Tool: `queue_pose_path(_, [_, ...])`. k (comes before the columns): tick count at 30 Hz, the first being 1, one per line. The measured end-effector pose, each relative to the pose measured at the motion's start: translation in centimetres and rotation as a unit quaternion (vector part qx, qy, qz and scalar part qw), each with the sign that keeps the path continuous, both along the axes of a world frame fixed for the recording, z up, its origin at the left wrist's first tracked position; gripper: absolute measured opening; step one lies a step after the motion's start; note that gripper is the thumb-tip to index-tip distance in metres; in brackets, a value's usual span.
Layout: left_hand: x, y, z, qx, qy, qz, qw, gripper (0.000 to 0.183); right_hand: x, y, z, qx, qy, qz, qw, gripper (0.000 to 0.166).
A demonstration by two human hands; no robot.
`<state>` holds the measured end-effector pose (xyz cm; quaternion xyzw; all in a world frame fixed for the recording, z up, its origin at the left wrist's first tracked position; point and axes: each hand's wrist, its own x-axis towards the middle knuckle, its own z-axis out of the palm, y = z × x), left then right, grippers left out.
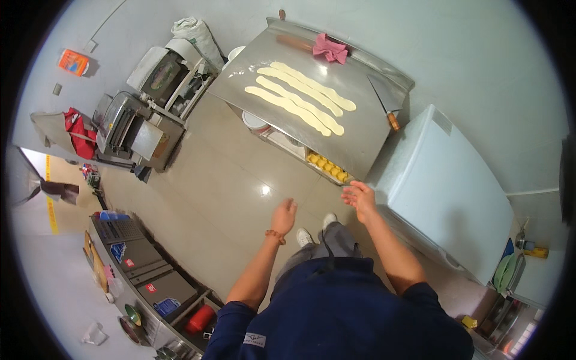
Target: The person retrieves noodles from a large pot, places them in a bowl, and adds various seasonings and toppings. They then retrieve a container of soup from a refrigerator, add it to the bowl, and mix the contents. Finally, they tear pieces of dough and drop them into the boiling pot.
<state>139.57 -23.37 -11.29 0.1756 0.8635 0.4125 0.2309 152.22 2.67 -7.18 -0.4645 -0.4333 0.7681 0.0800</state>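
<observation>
My left hand (284, 217) hangs over the tiled floor with nothing in it, a beaded bracelet (275, 236) on its wrist. Its fingers are slightly blurred and loosely bent. My right hand (361, 200) is empty too, fingers spread, near the front corner of a steel worktable (355, 150). Several long flattened strips of pale dough (294, 110) lie roughly side by side on that table, beyond both hands. Loose flour (245, 69) dusts the surface by their far left ends. A broad-bladed knife with a wooden handle (393, 121) rests at the table's right side.
A wooden rolling pin (294, 42) and a pink cloth (330, 48) lie along the table's back. Yellow egg trays (327, 167) sit on its lower shelf. A white chest freezer (450, 193) stands at right. Machines (130, 130) stand left; a steel counter unit (148, 274) is lower left.
</observation>
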Motion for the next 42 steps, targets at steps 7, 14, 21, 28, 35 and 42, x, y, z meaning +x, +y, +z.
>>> queue_pose_path(7, [-24.0,2.7,0.0,0.030,0.091,0.026,0.995,0.040,-16.0,9.9,-8.2,0.153,-0.081,-0.077,0.982,0.030])
queue_pose_path(14, [-50.4,16.0,1.9,-0.123,0.170,-0.087,0.974,0.041,-26.6,21.6,-13.8,0.139,-0.139,-0.209,0.958,0.027])
queue_pose_path(21, [-65.4,30.4,-3.9,-0.203,0.201,-0.156,0.946,0.045,-32.5,24.6,-10.7,0.002,-0.234,-0.285,0.930,0.017])
queue_pose_path(28, [-67.6,36.9,-4.7,-0.263,0.069,-0.252,0.929,0.045,-32.2,26.8,-12.7,-0.029,-0.352,-0.173,0.919,0.011])
queue_pose_path(35, [-65.8,36.1,-7.5,-0.229,0.157,-0.231,0.933,0.031,-35.8,24.1,-9.7,0.156,-0.307,-0.229,0.911,0.011])
queue_pose_path(42, [-66.3,35.9,-7.8,-0.125,0.192,-0.315,0.921,0.027,-38.9,20.6,-5.5,0.094,-0.075,-0.471,0.874,0.016])
